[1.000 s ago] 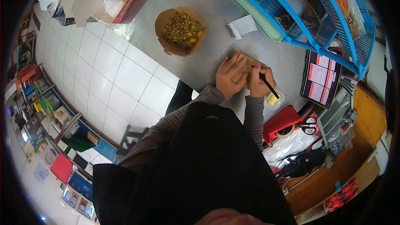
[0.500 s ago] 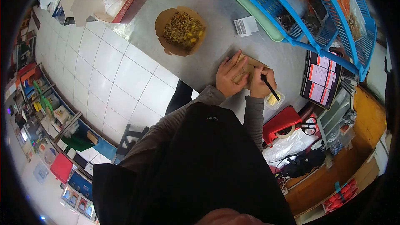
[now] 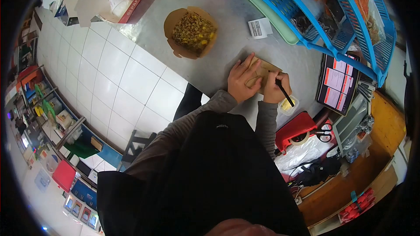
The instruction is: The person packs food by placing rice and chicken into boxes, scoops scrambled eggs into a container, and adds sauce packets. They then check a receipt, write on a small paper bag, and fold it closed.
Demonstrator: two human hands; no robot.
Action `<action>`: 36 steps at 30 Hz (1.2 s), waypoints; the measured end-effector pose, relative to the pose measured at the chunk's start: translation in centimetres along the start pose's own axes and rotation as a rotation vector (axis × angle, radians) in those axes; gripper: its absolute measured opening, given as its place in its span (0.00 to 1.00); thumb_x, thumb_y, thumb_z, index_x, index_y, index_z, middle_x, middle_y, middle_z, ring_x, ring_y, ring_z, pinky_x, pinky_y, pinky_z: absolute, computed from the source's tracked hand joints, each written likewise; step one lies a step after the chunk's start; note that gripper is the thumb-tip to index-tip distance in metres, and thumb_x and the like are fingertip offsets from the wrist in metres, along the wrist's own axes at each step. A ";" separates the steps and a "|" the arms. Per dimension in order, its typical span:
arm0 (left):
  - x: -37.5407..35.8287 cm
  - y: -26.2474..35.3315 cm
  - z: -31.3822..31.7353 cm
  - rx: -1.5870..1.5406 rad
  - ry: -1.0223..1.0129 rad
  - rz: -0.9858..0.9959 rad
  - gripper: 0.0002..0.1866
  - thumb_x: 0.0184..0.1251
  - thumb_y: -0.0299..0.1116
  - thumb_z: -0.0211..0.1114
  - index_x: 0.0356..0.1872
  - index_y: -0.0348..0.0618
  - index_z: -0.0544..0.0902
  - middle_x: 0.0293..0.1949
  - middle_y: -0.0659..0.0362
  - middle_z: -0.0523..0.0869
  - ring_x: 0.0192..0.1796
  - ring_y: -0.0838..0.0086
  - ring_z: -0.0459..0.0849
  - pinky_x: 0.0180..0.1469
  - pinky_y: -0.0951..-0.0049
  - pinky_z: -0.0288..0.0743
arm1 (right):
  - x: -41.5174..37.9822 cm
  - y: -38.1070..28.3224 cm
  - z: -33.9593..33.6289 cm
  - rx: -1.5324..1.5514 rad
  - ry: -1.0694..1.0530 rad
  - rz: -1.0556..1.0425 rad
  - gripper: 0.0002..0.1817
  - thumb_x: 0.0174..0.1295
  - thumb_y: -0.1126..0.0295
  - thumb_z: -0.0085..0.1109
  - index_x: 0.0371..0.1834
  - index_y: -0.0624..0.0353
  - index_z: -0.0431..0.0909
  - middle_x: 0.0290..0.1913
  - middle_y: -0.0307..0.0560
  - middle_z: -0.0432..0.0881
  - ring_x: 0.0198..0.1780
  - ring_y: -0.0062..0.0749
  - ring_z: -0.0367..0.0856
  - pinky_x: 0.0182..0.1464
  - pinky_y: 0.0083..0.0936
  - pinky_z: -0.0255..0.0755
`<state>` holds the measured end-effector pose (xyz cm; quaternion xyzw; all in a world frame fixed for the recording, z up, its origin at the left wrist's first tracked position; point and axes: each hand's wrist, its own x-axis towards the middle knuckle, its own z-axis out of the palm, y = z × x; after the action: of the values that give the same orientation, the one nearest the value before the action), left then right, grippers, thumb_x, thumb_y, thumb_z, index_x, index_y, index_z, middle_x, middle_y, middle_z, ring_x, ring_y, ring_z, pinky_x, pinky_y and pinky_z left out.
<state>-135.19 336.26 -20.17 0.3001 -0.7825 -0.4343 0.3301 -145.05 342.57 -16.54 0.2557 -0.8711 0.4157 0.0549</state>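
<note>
My left hand (image 3: pixel 242 81) lies with fingers spread on a small brown cardboard piece (image 3: pixel 267 66), pressing it against the metal table (image 3: pixel 210 72). A black marker (image 3: pixel 284 89) is gripped in my closed right hand (image 3: pixel 273 89), over the right part of the cardboard. The marker's tip is hidden by the fingers. Just beyond the right hand sits a small clear cup (image 3: pixel 288 105) with something yellow inside. Farther up the table stands an open brown paper food box (image 3: pixel 167 28) filled with a crumbly brown and yellow topping.
A white printed slip (image 3: pixel 260 28) lies near a blue plastic rack (image 3: pixel 321 46) holding packets. Right of my hands are a tablet (image 3: pixel 337 81), a red tape dispenser (image 3: pixel 295 129) and scissors (image 3: pixel 324 133). An open box (image 3: pixel 134 6) with fried food stands at upper left.
The view has shifted very slightly. Both hands, the marker and the cardboard stay in nearly the same place.
</note>
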 end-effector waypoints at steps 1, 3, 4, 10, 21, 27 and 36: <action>0.1 0.0 -0.1 0.003 -0.001 0.002 0.34 0.50 0.35 0.69 0.64 0.50 0.75 0.67 0.49 0.71 0.60 0.56 0.78 0.61 0.50 0.70 | 0.1 -0.1 0.1 0.012 0.013 -0.002 0.14 0.58 0.69 0.65 0.20 0.60 0.71 0.16 0.43 0.74 0.18 0.24 0.70 0.23 0.25 0.66; 0.1 0.1 -0.1 0.005 -0.003 0.002 0.34 0.50 0.35 0.69 0.64 0.50 0.75 0.67 0.49 0.71 0.60 0.57 0.78 0.61 0.50 0.70 | 0.2 -0.1 0.2 0.031 0.036 -0.006 0.14 0.58 0.70 0.64 0.20 0.60 0.70 0.16 0.43 0.73 0.17 0.24 0.69 0.23 0.26 0.65; 0.1 0.1 -0.1 0.003 -0.003 0.001 0.34 0.50 0.35 0.69 0.64 0.50 0.75 0.68 0.49 0.71 0.60 0.57 0.78 0.61 0.50 0.70 | 0.1 0.0 0.0 0.010 0.014 0.004 0.13 0.58 0.71 0.64 0.20 0.60 0.71 0.17 0.44 0.75 0.18 0.25 0.71 0.24 0.25 0.67; 0.1 0.2 -0.2 -0.019 0.002 0.001 0.33 0.50 0.33 0.70 0.63 0.47 0.76 0.67 0.48 0.72 0.60 0.54 0.78 0.61 0.51 0.69 | -0.1 0.0 -0.1 0.041 0.009 0.040 0.10 0.57 0.73 0.64 0.22 0.61 0.72 0.21 0.45 0.78 0.21 0.26 0.75 0.26 0.24 0.71; 0.1 0.1 -0.1 0.029 0.012 0.002 0.34 0.49 0.36 0.70 0.63 0.50 0.76 0.67 0.50 0.72 0.56 0.59 0.81 0.61 0.52 0.70 | -0.4 0.4 0.1 0.090 0.078 0.122 0.14 0.61 0.71 0.62 0.20 0.61 0.71 0.20 0.43 0.79 0.22 0.22 0.73 0.28 0.22 0.69; 0.1 0.1 -0.1 0.021 0.019 0.001 0.33 0.49 0.36 0.69 0.63 0.50 0.76 0.67 0.50 0.72 0.56 0.59 0.81 0.61 0.52 0.70 | -0.3 0.5 -0.1 -0.010 0.009 0.082 0.11 0.60 0.72 0.62 0.21 0.62 0.74 0.20 0.44 0.79 0.20 0.24 0.75 0.25 0.24 0.70; 0.2 0.2 0.0 0.015 0.033 -0.006 0.33 0.48 0.36 0.70 0.62 0.49 0.77 0.66 0.50 0.73 0.60 0.60 0.79 0.61 0.52 0.70 | -0.2 0.4 0.1 -0.018 0.047 0.081 0.13 0.61 0.70 0.62 0.21 0.62 0.73 0.22 0.44 0.80 0.23 0.26 0.75 0.28 0.25 0.70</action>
<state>-135.34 336.20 -19.98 0.3120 -0.7792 -0.4246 0.3394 -145.11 342.79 -16.94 0.2099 -0.8829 0.4157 0.0606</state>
